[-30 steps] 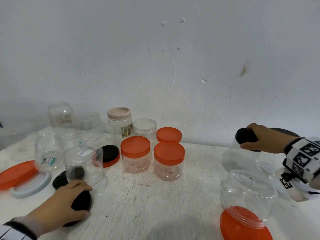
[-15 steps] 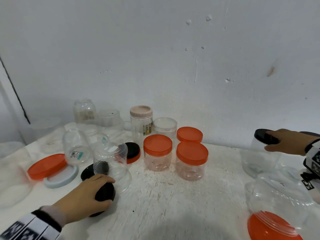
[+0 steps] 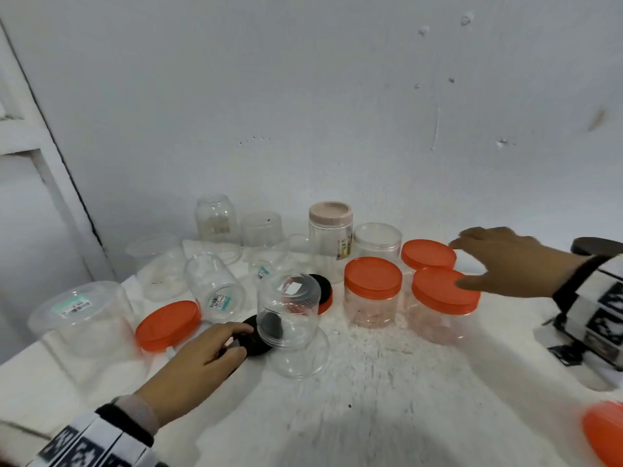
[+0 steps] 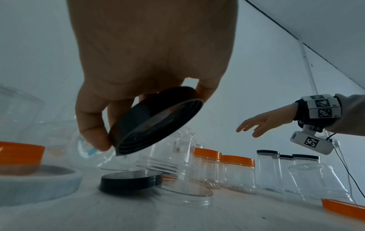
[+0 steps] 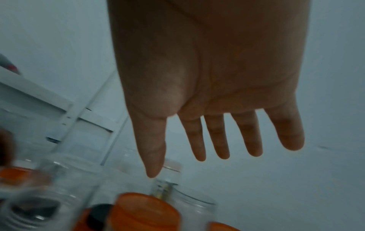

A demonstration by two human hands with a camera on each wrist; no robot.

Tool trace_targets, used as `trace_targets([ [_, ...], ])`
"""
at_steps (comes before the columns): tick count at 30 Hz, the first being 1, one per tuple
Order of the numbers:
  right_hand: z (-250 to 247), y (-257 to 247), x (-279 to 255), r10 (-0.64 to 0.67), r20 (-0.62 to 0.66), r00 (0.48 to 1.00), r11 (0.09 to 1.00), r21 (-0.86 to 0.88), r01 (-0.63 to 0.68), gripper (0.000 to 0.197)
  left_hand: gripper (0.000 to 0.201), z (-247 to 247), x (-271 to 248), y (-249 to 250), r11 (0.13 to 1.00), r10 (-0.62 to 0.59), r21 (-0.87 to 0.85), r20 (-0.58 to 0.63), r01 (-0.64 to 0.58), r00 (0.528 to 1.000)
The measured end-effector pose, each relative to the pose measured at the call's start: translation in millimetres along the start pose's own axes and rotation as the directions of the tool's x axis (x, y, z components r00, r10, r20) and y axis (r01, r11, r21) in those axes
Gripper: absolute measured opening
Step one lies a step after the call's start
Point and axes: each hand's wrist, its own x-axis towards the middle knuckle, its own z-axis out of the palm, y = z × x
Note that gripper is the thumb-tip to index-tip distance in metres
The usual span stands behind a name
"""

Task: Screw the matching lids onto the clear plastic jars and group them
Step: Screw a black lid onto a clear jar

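**Left hand has a black lid, right hand reaches with nothing in it**

Left hand point(image 4: 150, 51) is what I watch first. Its thumb and fingers pinch a black lid point(image 4: 158, 120) by the rim. The lid is off the surface point(image 3: 387, 382) and tipped, so I can see the screw rings inside it. A second black lid point(image 4: 130, 181) lies flat on the surface right under that hand.

My right hand point(image 3: 505, 264) is wide, with the fingers spread and straight. It holds nothing. It hangs over the orange-lidded jars point(image 3: 372, 291), and from the head view I cannot tell if the thumb touches the nearest orange lid point(image 3: 445, 291).

Just past my left fingertips stands an upside-down clear jar point(image 3: 290, 315). Its mouth is down on the surface. More open jars stand farther out from that hand. Beyond my right wrist, three jars with black lids point(image 4: 286, 168) stand close together.

I think this step is finding a jar for the black lid. To do it well, I would:

- turn the lid flat, with the open side down
- grab a jar with my free right hand and stand it mouth up
- hold the jar tight while I twist
- set the lid down level, so the rings catch

If the lid goes on tipped, it may jam. Clear jars are slippery and light, so one may slide away.
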Motion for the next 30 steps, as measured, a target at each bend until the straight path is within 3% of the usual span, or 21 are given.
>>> trace_targets([
  [3, -7.4, -63.3, -1.3, -0.18, -0.028, 0.983, 0.982, 0.052, 0.181, 0.061, 0.025, -14.0, -5.3, -12.0, 0.995, 0.011, -0.094, -0.059, -0.016, 0.998],
  [7, -11.0, -153.1, 7.1, -0.376, -0.102, 0.921, 0.905, 0.171, 0.388, 0.056, 0.02, -30.8, -13.3, -27.3, 0.99, 0.018, -0.136, -0.122, -0.034, 0.992],
  [13, -7.6, -270.7, 39.1, -0.494, -0.161, 0.855, 0.791, 0.325, 0.518, 0.056, 0.024, -55.1, -33.6, -40.4, 0.97, 0.022, -0.229, -0.261, -0.084, 0.965],
  [17, -3.2, -322.7, 60.9, -0.488, -0.144, 0.861, 0.76, 0.415, 0.5, 0.056, 0.032, -71.1, -50.4, -42.1, 0.95, 0.042, -0.285, -0.298, -0.131, 0.954],
  [21, 2.8, -351.3, 79.8, -0.436, -0.047, 0.899, 0.794, 0.45, 0.409, 0.06, 0.016, -81.8, -62.1, -44.9, 0.946, 0.037, -0.29, -0.35, -0.145, 0.936],
  [27, 16.3, -374.2, 98.5, -0.223, 0.05, 0.973, 0.918, 0.347, 0.192, 0.064, 0.035, -94.2, -76.4, -54.1, 0.947, 0.015, -0.288, -0.41, -0.145, 0.912],
  [30, 24.4, -373.0, 107.7, -0.143, 0.108, 0.984, 0.924, 0.37, 0.094, 0.074, 0.037, -93.7, -79.0, -59.0, 0.95, -0.017, -0.292, -0.405, -0.112, 0.914],
])
